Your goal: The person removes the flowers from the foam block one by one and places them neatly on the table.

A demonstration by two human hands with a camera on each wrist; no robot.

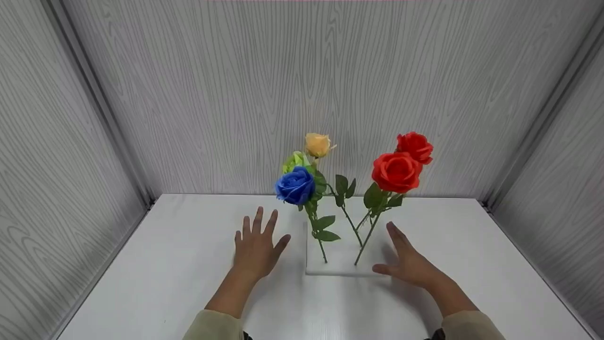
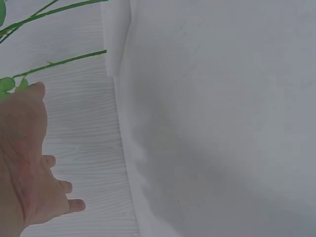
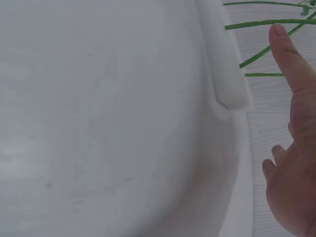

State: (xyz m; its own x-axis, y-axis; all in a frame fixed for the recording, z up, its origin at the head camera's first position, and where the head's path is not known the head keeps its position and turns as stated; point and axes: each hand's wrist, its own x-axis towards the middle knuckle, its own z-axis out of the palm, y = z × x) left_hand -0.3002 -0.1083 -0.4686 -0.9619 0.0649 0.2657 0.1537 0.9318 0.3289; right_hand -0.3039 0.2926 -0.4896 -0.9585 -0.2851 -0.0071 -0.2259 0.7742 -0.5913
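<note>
Just right of centre, five roses stand in a white base: blue, green and yellow lean left, two red lean right. The left hand, lower centre, is spread, holding nothing, beside the base. The right hand, lower right, is open and empty too, near the base's right corner; I can't tell if it touches. It looks like a placing or adjusting step; handling a stem next would call for a light pinch low down.

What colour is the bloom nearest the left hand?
Blue; the bloom shows best in head view.
</note>
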